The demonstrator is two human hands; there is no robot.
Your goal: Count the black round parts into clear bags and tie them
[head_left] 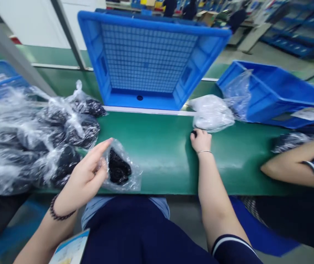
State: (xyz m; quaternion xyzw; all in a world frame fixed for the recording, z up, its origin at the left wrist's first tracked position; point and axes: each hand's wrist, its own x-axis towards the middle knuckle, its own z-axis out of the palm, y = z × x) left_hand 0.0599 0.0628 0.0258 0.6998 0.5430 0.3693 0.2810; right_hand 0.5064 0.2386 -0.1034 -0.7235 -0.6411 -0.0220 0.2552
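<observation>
My left hand [92, 168] grips the edge of a clear plastic bag [134, 172], its index finger stretched along the bag's upper left corner. Black parts [118, 167] lie inside that bag, on the green work surface [159, 146]. Out to the right, my right hand [201, 140] is closed around a small black part [194, 133], most of it hidden by the fingers. Just beyond this hand sits a white plastic bag [213, 113].
Tied bags of black parts [60, 135] are heaped at the left. A large blue crate [148, 101] is tilted at the back; another blue crate [286, 95] lies back right. A person's arm [291, 167] rests at the right edge, beside a bag [291, 142].
</observation>
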